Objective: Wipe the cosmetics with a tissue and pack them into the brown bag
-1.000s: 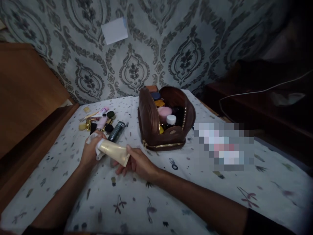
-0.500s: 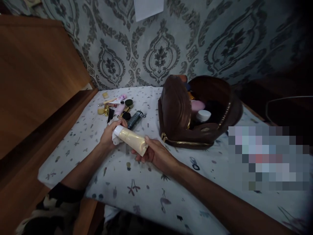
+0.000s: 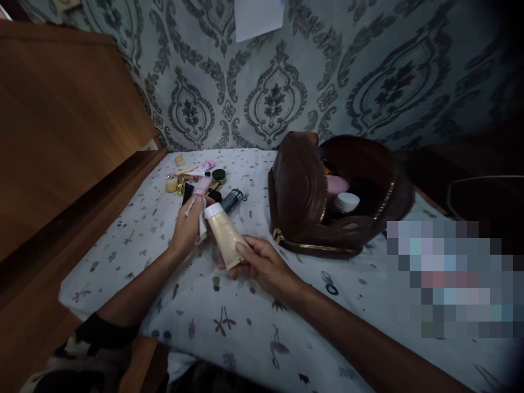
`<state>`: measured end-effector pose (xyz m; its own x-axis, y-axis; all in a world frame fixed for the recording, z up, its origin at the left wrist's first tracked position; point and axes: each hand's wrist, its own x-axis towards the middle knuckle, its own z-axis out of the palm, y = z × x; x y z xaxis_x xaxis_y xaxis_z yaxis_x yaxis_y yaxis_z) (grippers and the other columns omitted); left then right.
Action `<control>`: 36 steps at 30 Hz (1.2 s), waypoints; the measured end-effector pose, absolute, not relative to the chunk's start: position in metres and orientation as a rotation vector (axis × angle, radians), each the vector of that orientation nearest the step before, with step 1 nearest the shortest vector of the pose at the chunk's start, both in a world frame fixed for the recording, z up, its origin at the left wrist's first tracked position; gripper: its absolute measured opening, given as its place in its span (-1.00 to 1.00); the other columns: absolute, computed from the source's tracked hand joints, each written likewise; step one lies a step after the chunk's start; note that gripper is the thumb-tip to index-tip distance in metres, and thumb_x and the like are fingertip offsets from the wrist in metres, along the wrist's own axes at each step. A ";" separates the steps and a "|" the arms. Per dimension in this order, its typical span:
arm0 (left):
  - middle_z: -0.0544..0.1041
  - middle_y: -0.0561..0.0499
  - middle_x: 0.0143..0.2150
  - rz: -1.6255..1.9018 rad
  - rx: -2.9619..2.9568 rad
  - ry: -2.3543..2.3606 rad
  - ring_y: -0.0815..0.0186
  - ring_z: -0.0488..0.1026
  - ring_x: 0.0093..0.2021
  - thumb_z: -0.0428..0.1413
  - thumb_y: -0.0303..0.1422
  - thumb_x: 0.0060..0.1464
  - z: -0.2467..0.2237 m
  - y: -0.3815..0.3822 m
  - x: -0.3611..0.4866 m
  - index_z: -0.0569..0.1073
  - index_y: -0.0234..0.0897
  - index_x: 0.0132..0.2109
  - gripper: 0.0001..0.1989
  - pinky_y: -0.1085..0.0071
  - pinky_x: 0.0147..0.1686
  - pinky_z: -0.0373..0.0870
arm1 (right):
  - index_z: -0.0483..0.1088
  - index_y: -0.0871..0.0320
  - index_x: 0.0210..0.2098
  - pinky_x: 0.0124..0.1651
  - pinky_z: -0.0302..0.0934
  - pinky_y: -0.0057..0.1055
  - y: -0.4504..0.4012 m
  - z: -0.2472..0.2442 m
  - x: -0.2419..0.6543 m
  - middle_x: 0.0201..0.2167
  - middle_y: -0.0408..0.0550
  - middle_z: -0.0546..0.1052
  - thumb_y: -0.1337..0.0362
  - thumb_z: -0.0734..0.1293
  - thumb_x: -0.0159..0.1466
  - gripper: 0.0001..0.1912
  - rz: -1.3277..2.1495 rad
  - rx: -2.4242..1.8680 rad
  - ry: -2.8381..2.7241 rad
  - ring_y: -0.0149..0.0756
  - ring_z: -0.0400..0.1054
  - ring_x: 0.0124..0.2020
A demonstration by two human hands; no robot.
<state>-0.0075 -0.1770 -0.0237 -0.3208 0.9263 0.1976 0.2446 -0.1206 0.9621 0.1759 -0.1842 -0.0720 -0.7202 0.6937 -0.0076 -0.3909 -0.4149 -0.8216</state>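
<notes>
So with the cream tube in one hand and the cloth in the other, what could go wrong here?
The right hand holds the cream tube only at its tail end, so it might slip or squeeze out. The left hand with the white cloth is close to the small cosmetics behind it and could knock them. The open brown bag stands on a soft sheet and might tip.

No lettering can be read on the cream tube (image 3: 224, 236); nor on the wall paper (image 3: 258, 17).

two hands (image 3: 188, 229), one cream tube (image 3: 224, 236), one brown bag (image 3: 303, 196)
</notes>
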 end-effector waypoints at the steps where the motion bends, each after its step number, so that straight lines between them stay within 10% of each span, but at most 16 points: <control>1: 0.49 0.02 -0.32 1.435 1.541 1.683 0.29 0.42 -0.34 -0.02 -0.06 0.24 -0.022 -0.177 -0.011 0.46 -0.23 -0.19 -0.65 0.42 -0.32 0.34 | 0.47 0.25 -0.09 -0.32 0.42 -0.46 -0.183 -0.072 0.176 -0.30 0.00 0.57 0.01 0.46 0.19 -0.53 2.131 -0.486 -1.075 -0.29 0.55 -0.33; 9: 0.56 -0.16 -0.10 0.260 2.147 2.076 0.02 0.50 -0.16 0.04 -0.21 0.20 -0.029 -0.177 -0.025 0.28 -0.25 0.16 -0.58 0.28 -0.25 0.30 | 0.44 0.25 -0.18 -0.33 0.44 -0.44 -0.177 -0.072 0.174 -0.35 0.01 0.60 0.17 0.48 0.20 -0.69 2.009 -0.728 -0.757 -0.20 0.59 -0.29; 20: 0.43 0.11 -0.41 1.250 1.235 1.597 0.35 0.33 -0.46 0.19 -0.11 -0.05 -0.033 -0.164 -0.043 0.43 -0.24 -0.11 -0.61 0.47 -0.46 0.21 | 0.35 0.22 -0.21 -0.38 0.42 -0.45 -0.164 -0.067 0.162 -0.37 0.00 0.58 0.31 0.37 0.31 -0.87 1.937 -0.929 -0.827 -0.28 0.57 -0.41; 30: 0.37 0.15 -0.50 1.328 1.125 1.553 0.38 0.30 -0.53 0.14 -0.05 0.03 -0.019 -0.204 -0.029 0.39 -0.20 -0.03 -0.57 0.50 -0.53 0.17 | -0.14 0.05 0.42 -0.40 0.38 -0.41 -0.173 -0.063 0.156 -0.32 -0.08 0.60 0.17 0.41 0.24 -0.09 1.720 -0.952 -1.025 -0.28 0.54 -0.41; 36: 0.56 -0.02 -0.19 0.985 1.825 1.655 0.20 0.52 -0.23 -0.04 -0.17 0.27 -0.025 -0.242 -0.002 0.28 -0.19 0.12 -0.66 0.32 -0.20 0.40 | 0.34 0.05 0.06 -0.39 0.36 -0.43 -0.183 -0.062 0.144 -0.32 -0.15 0.58 -0.05 0.50 0.10 -0.37 1.876 -0.708 -0.811 -0.31 0.49 -0.37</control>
